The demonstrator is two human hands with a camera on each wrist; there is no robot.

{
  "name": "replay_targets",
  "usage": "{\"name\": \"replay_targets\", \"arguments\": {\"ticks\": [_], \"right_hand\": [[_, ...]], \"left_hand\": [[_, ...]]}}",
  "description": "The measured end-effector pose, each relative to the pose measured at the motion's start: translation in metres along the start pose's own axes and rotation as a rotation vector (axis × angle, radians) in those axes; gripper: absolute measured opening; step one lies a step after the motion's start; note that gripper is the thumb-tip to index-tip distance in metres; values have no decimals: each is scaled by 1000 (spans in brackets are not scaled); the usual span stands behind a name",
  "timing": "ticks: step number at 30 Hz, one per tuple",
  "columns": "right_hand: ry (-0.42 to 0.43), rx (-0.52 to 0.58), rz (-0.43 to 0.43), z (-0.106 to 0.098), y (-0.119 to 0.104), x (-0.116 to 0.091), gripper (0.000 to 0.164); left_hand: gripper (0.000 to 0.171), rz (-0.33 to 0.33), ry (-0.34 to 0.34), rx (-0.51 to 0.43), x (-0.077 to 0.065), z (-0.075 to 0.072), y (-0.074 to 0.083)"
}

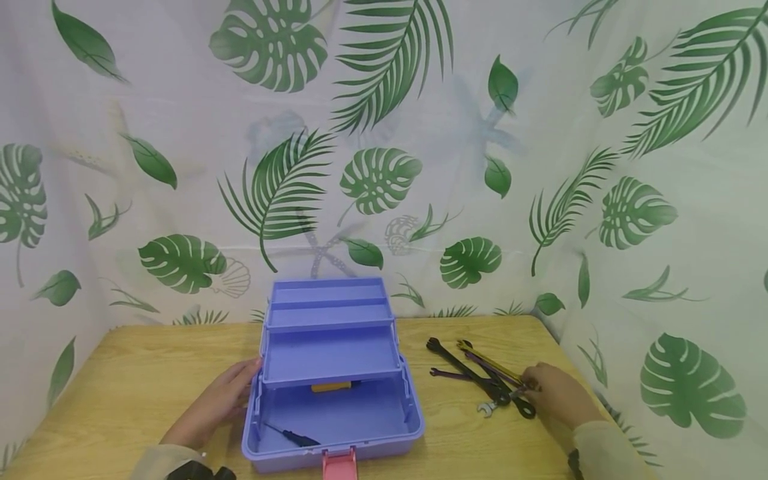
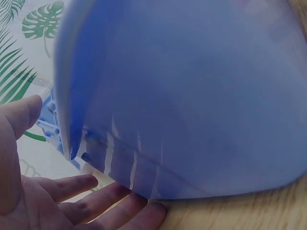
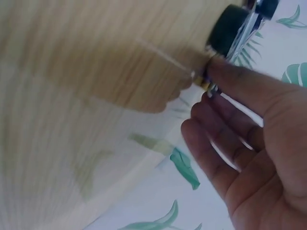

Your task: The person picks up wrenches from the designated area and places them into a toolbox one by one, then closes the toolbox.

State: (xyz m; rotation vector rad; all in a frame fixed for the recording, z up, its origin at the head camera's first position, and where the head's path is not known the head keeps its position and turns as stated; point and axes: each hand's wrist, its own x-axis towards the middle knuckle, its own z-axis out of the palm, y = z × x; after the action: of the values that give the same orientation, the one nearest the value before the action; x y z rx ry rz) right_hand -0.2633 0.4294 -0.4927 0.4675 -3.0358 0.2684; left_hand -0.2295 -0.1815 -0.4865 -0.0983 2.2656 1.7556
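Observation:
A blue toolbox [image 1: 333,360] stands open, its stepped trays raised at the back. My left hand [image 1: 225,400] lies along the toolbox's left side, its fingers extended against the wall; the left wrist view shows the fingertips [image 2: 156,208] at the lower edge. Off to the right, my right hand [image 1: 558,393] pinches the end of a wrench [image 3: 207,86] between thumb and fingers. Which wrench of the pile it is stays unclear. Around it lie a large black wrench [image 1: 459,363], a yellow wrench [image 1: 489,360], a purple one [image 1: 449,375] and a small silver one [image 1: 487,408].
Inside the toolbox lie a black-handled screwdriver [image 1: 300,439] and a yellow item [image 1: 331,386], partly under the trays. A pink latch [image 1: 340,465] hangs at the front. The wooden table [image 1: 162,353] meets a leaf-print curtain [image 1: 414,267] behind and at the sides.

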Motion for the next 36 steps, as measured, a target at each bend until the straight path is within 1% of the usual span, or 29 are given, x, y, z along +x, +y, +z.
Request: {"name": "replay_targets", "arguments": {"ticks": [5,7,10,14,16,18,22,25,27,31,36], "right_hand": [[-7,-29,-61,0,6,-2,13],[-6,-29,-80,0,8,-2,12],[-5,6,-118,0,11,-3,11],[-33,75,-177,-2,15,-5,10],[-54,96,-173,-1,16,-7,9],[-56,96,-179,0,18,-8,11],[-25,68,-195,-1,23,-10,14],[20,52,-237,-6,27,-12,13],[35,48,-258,-10,29,-14,12],[36,56,-284,-21,34,-15,13],[86,24,-332,-31,40,-20,18]], "left_hand": [[88,5,0,-11,0,0,-1],[90,-3,5,4,1,0,-1],[90,-12,12,17,3,-1,-2],[87,-5,17,4,5,-1,-4],[87,-1,23,-4,6,0,-5],[86,6,25,-9,7,0,-7],[83,24,35,-30,9,1,-10],[78,38,41,-57,11,2,-14],[77,44,46,-76,12,2,-16],[76,47,58,-75,12,3,-16],[76,49,68,-63,10,4,-13]]}}
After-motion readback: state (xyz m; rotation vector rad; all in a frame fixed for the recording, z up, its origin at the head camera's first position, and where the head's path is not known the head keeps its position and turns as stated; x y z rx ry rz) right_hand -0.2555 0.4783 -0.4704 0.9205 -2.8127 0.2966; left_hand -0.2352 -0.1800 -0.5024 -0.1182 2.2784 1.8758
